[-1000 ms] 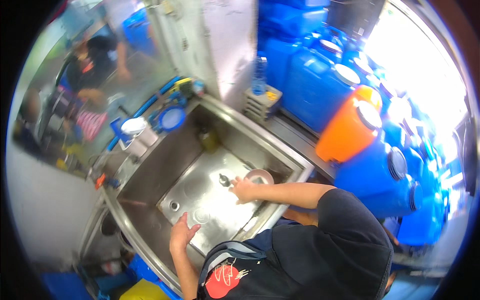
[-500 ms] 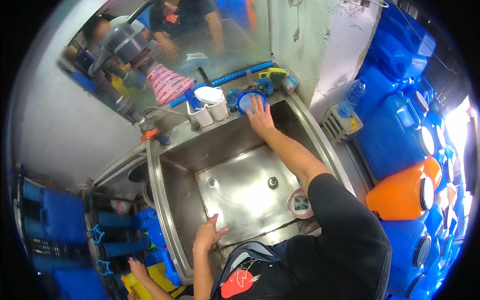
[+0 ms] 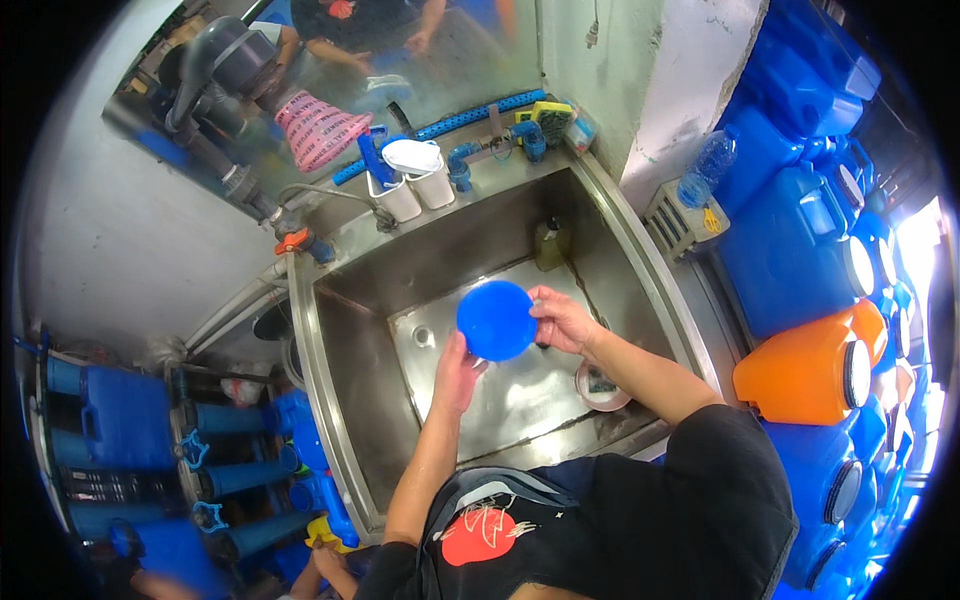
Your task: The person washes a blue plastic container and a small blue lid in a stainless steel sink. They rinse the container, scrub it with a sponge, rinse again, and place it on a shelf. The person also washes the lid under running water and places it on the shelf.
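Over the middle of the steel sink (image 3: 355, 400), both my hands hold a round blue plastic dish (image 3: 496, 320); I cannot tell whether it is a bowl or a lid. My right hand (image 3: 565, 322) pinches its right edge with thumb and fingers. At the lower left edge, my left hand (image 3: 457, 376) grips it, some fingers hidden beneath. A bottle (image 3: 552, 246) with a dark top stands in the sink's far right corner. Partly behind my right forearm, a pale round container (image 3: 601, 396) with something dark inside sits on the sink floor.
White holders (image 3: 431, 184), blue pipe fittings (image 3: 533, 142) and a yellow-green sponge (image 3: 552, 118) line the back ledge. Blue jugs (image 3: 790, 240) and an orange jug (image 3: 805, 375) crowd the right. Another person's hands (image 3: 332, 562) show at lower left, near something yellow.
My right hand has brought the blue dish from the back ledge to the middle, over the sink. My left hand has moved up and right and taken hold of it too.
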`<state>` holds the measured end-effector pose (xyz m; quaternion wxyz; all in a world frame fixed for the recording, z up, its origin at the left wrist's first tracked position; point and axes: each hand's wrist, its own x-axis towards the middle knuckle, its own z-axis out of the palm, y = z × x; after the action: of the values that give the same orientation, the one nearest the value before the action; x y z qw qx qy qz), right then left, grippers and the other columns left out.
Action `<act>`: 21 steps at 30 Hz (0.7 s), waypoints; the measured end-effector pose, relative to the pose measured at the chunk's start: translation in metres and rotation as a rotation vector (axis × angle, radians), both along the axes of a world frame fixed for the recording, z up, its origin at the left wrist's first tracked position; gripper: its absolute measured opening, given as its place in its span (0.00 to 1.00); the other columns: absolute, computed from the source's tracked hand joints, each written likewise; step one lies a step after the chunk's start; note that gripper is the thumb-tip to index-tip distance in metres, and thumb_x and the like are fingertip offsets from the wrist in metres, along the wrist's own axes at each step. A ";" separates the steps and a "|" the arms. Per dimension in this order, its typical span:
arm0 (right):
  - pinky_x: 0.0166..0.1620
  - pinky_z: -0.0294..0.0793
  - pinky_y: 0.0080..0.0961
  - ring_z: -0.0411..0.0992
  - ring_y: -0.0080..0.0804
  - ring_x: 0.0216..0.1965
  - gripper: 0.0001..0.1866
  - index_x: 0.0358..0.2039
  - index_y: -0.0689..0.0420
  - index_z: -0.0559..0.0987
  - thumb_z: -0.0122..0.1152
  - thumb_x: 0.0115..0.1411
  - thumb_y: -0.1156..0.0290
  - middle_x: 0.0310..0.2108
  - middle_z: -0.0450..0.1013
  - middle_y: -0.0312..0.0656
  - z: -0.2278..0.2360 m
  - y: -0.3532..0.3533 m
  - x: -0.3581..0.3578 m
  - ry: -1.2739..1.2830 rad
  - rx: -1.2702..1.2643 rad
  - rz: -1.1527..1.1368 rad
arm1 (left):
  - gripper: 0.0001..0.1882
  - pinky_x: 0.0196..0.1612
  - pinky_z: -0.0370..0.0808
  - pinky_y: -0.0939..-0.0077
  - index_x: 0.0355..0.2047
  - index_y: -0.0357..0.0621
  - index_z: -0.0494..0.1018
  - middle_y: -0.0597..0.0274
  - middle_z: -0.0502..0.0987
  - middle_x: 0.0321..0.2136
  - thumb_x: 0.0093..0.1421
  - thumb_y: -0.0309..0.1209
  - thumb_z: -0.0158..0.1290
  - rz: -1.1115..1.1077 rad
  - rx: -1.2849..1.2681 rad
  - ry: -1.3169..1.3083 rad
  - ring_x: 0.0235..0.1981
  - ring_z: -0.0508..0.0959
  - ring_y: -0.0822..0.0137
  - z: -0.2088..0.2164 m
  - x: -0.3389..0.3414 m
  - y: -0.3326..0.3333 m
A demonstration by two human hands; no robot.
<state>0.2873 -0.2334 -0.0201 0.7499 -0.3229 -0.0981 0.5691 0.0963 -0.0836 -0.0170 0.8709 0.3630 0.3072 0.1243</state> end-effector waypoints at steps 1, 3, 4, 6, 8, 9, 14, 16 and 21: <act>0.43 0.80 0.42 0.76 0.38 0.38 0.12 0.45 0.57 0.70 0.58 0.61 0.71 0.40 0.74 0.44 -0.005 -0.010 -0.004 0.051 0.026 0.037 | 0.28 0.58 0.70 0.56 0.60 0.43 0.63 0.54 0.70 0.56 0.66 0.45 0.53 -0.036 -0.185 -0.244 0.55 0.72 0.59 0.000 0.006 -0.004; 0.44 0.79 0.45 0.76 0.40 0.40 0.14 0.47 0.57 0.70 0.56 0.64 0.66 0.42 0.74 0.46 -0.019 -0.026 -0.001 0.058 -0.075 0.116 | 0.27 0.54 0.74 0.58 0.59 0.42 0.64 0.56 0.71 0.54 0.66 0.44 0.52 -0.027 -0.034 -0.149 0.53 0.74 0.61 0.001 0.009 -0.012; 0.45 0.79 0.46 0.76 0.42 0.41 0.16 0.48 0.58 0.70 0.56 0.65 0.63 0.42 0.74 0.47 -0.030 -0.035 0.001 0.088 -0.043 0.199 | 0.26 0.52 0.76 0.58 0.58 0.42 0.64 0.57 0.72 0.54 0.67 0.44 0.52 -0.036 0.025 -0.159 0.52 0.75 0.62 0.001 0.009 -0.015; 0.38 0.80 0.41 0.77 0.41 0.44 0.16 0.47 0.53 0.76 0.52 0.67 0.58 0.41 0.77 0.48 -0.056 -0.049 0.014 -0.090 -0.461 0.559 | 0.24 0.47 0.77 0.64 0.56 0.40 0.65 0.58 0.76 0.47 0.65 0.39 0.55 0.010 0.143 0.021 0.45 0.77 0.66 -0.001 0.002 -0.019; 0.30 0.80 0.43 0.77 0.39 0.45 0.17 0.49 0.54 0.79 0.57 0.60 0.64 0.42 0.78 0.47 -0.090 -0.059 0.016 -0.630 -0.966 1.046 | 0.25 0.48 0.75 0.69 0.56 0.37 0.64 0.57 0.77 0.43 0.64 0.36 0.57 -0.019 0.305 0.207 0.41 0.77 0.68 -0.004 -0.007 -0.019; 0.36 0.79 0.42 0.77 0.41 0.47 0.24 0.50 0.58 0.78 0.61 0.51 0.67 0.44 0.78 0.48 -0.108 -0.069 0.014 -1.025 -0.907 1.461 | 0.23 0.43 0.76 0.71 0.52 0.36 0.67 0.60 0.79 0.37 0.60 0.32 0.60 -0.012 0.345 0.166 0.36 0.78 0.70 -0.005 -0.012 -0.019; 0.42 0.77 0.42 0.76 0.43 0.47 0.26 0.48 0.60 0.79 0.62 0.46 0.67 0.44 0.77 0.51 -0.181 -0.141 -0.033 -1.860 -0.857 1.100 | 0.19 0.48 0.75 0.69 0.48 0.35 0.72 0.56 0.79 0.42 0.57 0.27 0.59 -0.018 0.203 0.074 0.41 0.78 0.66 -0.003 -0.025 -0.007; 0.43 0.76 0.42 0.76 0.44 0.48 0.26 0.49 0.60 0.79 0.62 0.46 0.66 0.45 0.77 0.52 -0.193 -0.157 -0.040 -1.962 -0.848 1.048 | 0.21 0.52 0.76 0.63 0.50 0.36 0.71 0.54 0.78 0.46 0.58 0.30 0.58 0.038 0.052 0.009 0.46 0.79 0.61 0.004 -0.026 0.000; 0.47 0.75 0.41 0.75 0.47 0.49 0.29 0.50 0.60 0.78 0.63 0.45 0.64 0.46 0.76 0.54 -0.192 -0.158 -0.034 -1.946 -0.852 1.137 | 0.24 0.58 0.70 0.58 0.53 0.36 0.70 0.52 0.76 0.51 0.72 0.44 0.37 0.175 -0.267 -0.156 0.52 0.75 0.57 0.018 -0.027 0.013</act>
<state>0.2530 -0.3913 -0.2125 -0.1632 -0.7490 -0.5551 0.3230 0.0689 -0.0701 0.0006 0.9184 0.2050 0.2828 0.1857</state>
